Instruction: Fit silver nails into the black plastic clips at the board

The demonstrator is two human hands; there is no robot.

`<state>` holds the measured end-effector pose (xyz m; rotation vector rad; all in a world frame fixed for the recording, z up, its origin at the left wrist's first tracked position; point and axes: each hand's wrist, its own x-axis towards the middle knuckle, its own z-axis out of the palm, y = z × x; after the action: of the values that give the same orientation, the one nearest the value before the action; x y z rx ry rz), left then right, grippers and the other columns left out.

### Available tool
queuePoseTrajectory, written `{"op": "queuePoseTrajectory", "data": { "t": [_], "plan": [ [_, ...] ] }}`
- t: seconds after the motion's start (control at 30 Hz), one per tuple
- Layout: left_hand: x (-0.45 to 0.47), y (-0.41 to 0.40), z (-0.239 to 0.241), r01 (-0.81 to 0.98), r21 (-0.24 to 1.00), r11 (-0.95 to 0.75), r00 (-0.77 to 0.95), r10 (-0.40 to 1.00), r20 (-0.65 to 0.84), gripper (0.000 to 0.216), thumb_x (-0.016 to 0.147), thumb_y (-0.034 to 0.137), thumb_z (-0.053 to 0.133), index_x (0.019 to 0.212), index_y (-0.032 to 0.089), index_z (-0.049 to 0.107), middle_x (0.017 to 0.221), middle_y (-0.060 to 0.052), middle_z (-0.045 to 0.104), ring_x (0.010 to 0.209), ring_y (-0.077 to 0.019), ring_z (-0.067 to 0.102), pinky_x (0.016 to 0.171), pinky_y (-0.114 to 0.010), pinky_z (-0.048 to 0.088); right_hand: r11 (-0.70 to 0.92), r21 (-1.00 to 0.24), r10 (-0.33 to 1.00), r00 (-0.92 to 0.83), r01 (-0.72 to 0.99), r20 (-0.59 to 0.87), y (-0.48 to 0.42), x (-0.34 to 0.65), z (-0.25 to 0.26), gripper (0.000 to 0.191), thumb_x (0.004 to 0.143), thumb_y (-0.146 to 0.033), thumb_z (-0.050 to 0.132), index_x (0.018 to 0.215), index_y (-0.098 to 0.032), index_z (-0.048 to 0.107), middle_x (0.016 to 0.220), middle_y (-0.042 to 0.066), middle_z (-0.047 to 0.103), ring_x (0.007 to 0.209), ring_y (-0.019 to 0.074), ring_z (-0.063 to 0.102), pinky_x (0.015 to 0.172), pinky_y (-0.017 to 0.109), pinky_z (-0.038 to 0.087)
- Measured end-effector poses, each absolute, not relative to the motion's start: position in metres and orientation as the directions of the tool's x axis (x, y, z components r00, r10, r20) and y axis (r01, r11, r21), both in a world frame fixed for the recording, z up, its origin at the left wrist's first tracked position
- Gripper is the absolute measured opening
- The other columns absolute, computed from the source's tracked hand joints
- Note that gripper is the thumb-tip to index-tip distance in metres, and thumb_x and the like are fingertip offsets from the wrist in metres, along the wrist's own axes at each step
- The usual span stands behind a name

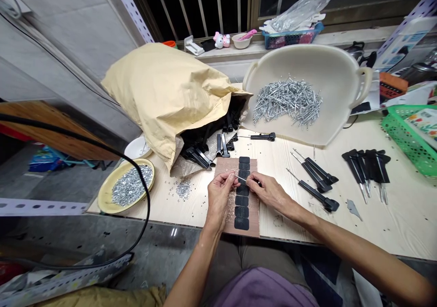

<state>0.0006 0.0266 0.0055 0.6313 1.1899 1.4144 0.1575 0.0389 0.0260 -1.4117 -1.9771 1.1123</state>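
cable (pixel 149 202) in front of yellow bowl (pixel 105 193)

From here I see a pale tiled wall (pixel 68 20) on the left, a barred window (pixel 218 6) at the back, dark outside, and a perforated post (pixel 131 8) between them. Below the light wooden table (pixel 409 216), the grey floor (pixel 174 248) catches small bright glints.

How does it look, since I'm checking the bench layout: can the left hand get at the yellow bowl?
Probably yes: between the left hand and the yellow bowl, mostly loose metal bits show on the tabletop, though a black cable crosses the bowl's right side in view.
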Motion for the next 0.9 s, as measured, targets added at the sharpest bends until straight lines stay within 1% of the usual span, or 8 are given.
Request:
{"op": "queuePoseTrajectory", "data": {
  "t": [0.13,0.27,0.37,0.47,0.57,0.73,0.8,0.9],
  "plan": [
    [0.003,0.027,0.007,-0.460,0.877,0.138,-0.225,0.938,-0.266,0.028,0.067,0.027,0.078,0.086,0.011,0.067,0.069,-0.001,0.065,0.061,-0.0081,0.061,0.066,-0.021,0.050,0.138,-0.808,0.936,-0.342,0.573,-0.083,0.038,0.157,0.026,0.026,0.092,-0.036,0.038,0.078,-0.022,0.054,0.068,-0.004,0.056,0.062,0.0114,0.048,0.058,0.023,0.033],
    [-0.001,0.029,0.012,-0.536,0.818,0.211,-0.139,0.933,-0.332,0.027,0.066,0.027,0.078,0.083,0.009,0.068,0.069,-0.002,0.066,0.062,-0.0085,0.062,0.068,-0.021,0.053,0.168,-0.745,0.947,-0.315,0.645,-0.060,0.036,0.157,0.029,0.024,0.092,-0.036,0.039,0.080,-0.023,0.055,0.071,-0.004,0.060,0.063,0.0121,0.052,0.058,0.024,0.033],
    [-0.005,0.030,0.013,-0.551,0.787,0.278,-0.078,0.922,-0.380,0.034,0.062,0.027,0.081,0.088,0.008,0.069,0.067,-0.002,0.066,0.061,-0.0086,0.062,0.067,-0.021,0.053,0.202,-0.700,0.953,-0.301,0.685,-0.020,0.034,0.158,0.029,0.022,0.092,-0.036,0.041,0.084,-0.024,0.057,0.077,-0.003,0.064,0.067,0.0130,0.055,0.058,0.025,0.033],
    [-0.007,0.031,0.010,-0.528,0.787,0.318,-0.051,0.913,-0.404,0.041,0.060,0.029,0.083,0.092,0.008,0.069,0.066,-0.002,0.066,0.059,-0.0085,0.062,0.067,-0.021,0.054,0.225,-0.697,0.956,-0.293,0.681,0.023,0.033,0.158,0.027,0.020,0.092,-0.034,0.043,0.091,-0.026,0.061,0.089,-0.003,0.067,0.075,0.0143,0.060,0.062,0.025,0.036],
    [-0.005,0.030,0.008,-0.499,0.811,0.306,-0.073,0.917,-0.391,0.040,0.061,0.030,0.082,0.092,0.007,0.070,0.067,-0.002,0.066,0.058,-0.0081,0.062,0.065,-0.020,0.053,0.244,-0.716,0.955,-0.290,0.654,0.060,0.033,0.159,0.024,0.020,0.092,-0.033,0.045,0.096,-0.028,0.064,0.098,-0.002,0.068,0.084,0.0159,0.062,0.066,0.026,0.039],
    [0.001,0.028,0.006,-0.431,0.878,0.210,-0.186,0.931,-0.314,0.035,0.066,0.032,0.078,0.091,0.009,0.070,0.064,-0.001,0.064,0.056,-0.0073,0.060,0.063,-0.019,0.050,0.216,-0.744,0.968,-0.235,0.632,0.082,0.033,0.154,0.020,0.020,0.091,-0.036,0.049,0.087,-0.027,0.065,0.091,-0.003,0.068,0.077,0.0134,0.062,0.064,0.024,0.040],
    [0.005,0.027,0.005,-0.386,0.910,0.151,-0.249,0.933,-0.260,0.032,0.070,0.033,0.075,0.091,0.009,0.069,0.065,-0.001,0.064,0.059,-0.0079,0.060,0.065,-0.021,0.049,0.259,-0.690,0.965,-0.219,0.676,0.148,0.032,0.150,0.020,0.020,0.092,-0.034,0.048,0.088,-0.025,0.065,0.090,-0.002,0.067,0.076,0.0130,0.061,0.061,0.024,0.039],
    [0.010,0.026,0.005,-0.347,0.935,0.072,-0.332,0.923,-0.195,0.029,0.072,0.034,0.073,0.091,0.011,0.069,0.068,-0.001,0.064,0.062,-0.0087,0.060,0.067,-0.022,0.049,0.364,-0.500,0.924,-0.240,0.786,0.297,0.029,0.144,0.020,0.023,0.094,-0.030,0.044,0.088,-0.021,0.064,0.087,0.001,0.067,0.078,0.0136,0.060,0.061,0.025,0.037]
  ]
}}
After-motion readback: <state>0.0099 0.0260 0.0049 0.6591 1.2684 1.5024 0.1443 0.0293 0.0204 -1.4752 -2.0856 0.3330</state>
